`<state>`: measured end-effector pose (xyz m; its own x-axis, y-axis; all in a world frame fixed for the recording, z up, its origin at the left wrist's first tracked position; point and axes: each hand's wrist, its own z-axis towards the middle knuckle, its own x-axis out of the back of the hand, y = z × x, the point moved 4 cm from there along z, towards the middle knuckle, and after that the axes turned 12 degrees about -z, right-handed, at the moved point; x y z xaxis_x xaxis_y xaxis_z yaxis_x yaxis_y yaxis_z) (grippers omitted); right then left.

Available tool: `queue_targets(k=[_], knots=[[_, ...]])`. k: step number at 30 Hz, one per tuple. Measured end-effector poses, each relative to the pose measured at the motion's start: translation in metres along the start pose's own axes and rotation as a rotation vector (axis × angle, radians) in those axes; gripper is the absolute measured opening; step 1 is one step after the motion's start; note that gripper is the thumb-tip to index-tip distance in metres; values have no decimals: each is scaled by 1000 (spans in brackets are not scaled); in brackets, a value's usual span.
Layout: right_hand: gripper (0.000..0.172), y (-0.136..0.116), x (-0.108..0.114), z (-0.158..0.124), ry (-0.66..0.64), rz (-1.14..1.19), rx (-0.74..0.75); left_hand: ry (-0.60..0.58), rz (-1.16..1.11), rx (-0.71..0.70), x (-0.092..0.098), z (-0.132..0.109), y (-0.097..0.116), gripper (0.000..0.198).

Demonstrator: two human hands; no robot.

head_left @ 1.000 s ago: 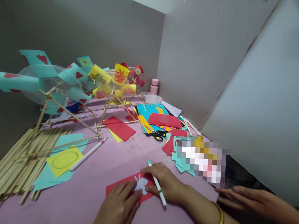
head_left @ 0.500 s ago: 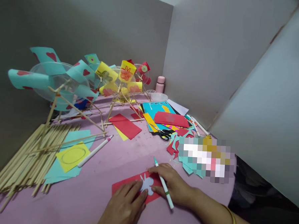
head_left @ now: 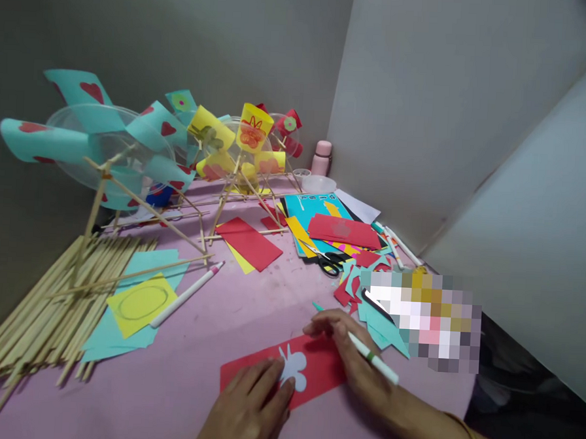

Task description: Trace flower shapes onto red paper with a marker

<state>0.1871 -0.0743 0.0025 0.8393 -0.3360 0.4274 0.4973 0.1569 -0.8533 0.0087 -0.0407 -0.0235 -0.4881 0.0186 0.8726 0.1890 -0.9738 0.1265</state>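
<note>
A red paper rectangle [head_left: 315,363] lies on the table in front of me, with a pale butterfly cutout [head_left: 295,371] on top. My left hand [head_left: 251,401] rests on both, fingers laid flat and thumb apart, pressing the cutout's left side and lower edge. Held in my right hand [head_left: 359,360] is a white felt-tip pen [head_left: 373,358] with a green band. Its teal tip points up and away from me, lifted off the paper. That hand hovers over the red paper's right end, and its fingers hide part of the pen.
Pinwheels of teal [head_left: 93,147] and yellow paper [head_left: 255,127] on stick frames stand behind. Bamboo sticks [head_left: 37,311] lie left, near a yellow square [head_left: 141,304] and a capped pen [head_left: 187,295]. Scissors [head_left: 330,264], paper scraps [head_left: 383,332] and a pink flask [head_left: 322,158] are to the right.
My right hand has moved right and off the cutout, uncovering more of the red paper. The pen has swung to a flatter slant. My left hand stays on the cutout.
</note>
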Motion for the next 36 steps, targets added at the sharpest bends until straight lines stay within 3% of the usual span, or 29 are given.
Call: queue_targets(k=[2, 5, 7, 12, 20, 29, 31, 35, 36], knots=[[28, -2, -3, 1, -16, -21, 10, 12, -3, -1, -1, 0, 0, 33], [13, -3, -13, -1, -168, -217, 195, 24, -8, -7, -1, 0, 0, 32], [19, 2, -18, -4, -220, -325, 288, 31, -6, -4, -1, 0, 0, 32], [35, 13, -23, -9, -315, -423, 362, 59, 4, 4, 0, -1, 0, 34], [23, 9, -25, -10, -448, -546, 367, 53, -32, 19, -2, -3, -1, 32], [26, 10, -25, -10, -423, -529, 351, -9, 12, -38, 9, -8, -7, 30], [26, 10, -25, -11, -410, -525, 355, 56, 17, -26, 10, -11, -10, 32], [31, 10, -25, -11, -396, -503, 368, 298, -61, 72, 19, -16, -15, 42], [31, 10, -24, -10, -397, -500, 370, 294, -79, 86, 22, -15, -15, 42]])
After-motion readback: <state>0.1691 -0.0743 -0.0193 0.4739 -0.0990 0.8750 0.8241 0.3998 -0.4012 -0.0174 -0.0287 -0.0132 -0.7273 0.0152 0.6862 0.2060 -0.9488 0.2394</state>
